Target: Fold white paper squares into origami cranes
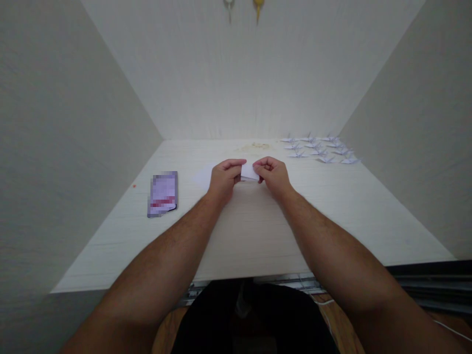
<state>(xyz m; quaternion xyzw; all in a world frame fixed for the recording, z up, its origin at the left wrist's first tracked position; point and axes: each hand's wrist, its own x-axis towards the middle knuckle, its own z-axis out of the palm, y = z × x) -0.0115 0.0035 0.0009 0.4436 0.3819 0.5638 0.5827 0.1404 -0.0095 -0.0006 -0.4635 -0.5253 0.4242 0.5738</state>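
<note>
A small folded sheet of white paper (249,171) is held between both hands, just above the middle of the white table. My left hand (224,178) pinches its left edge, thumb and forefinger closed on it. On the other side my right hand (273,175) grips the right end, with the thumb on top. The fingers under the paper are mostly hidden. Several folded white paper cranes (313,146) stand in rows at the back right, apart from my hands.
A blurred-out purple rectangular object (163,193) lies on the table (250,236) at the left. A tiny orange speck (134,186) is near the left wall. Brownish marks (258,146) show near the back wall. Walls rise on three sides.
</note>
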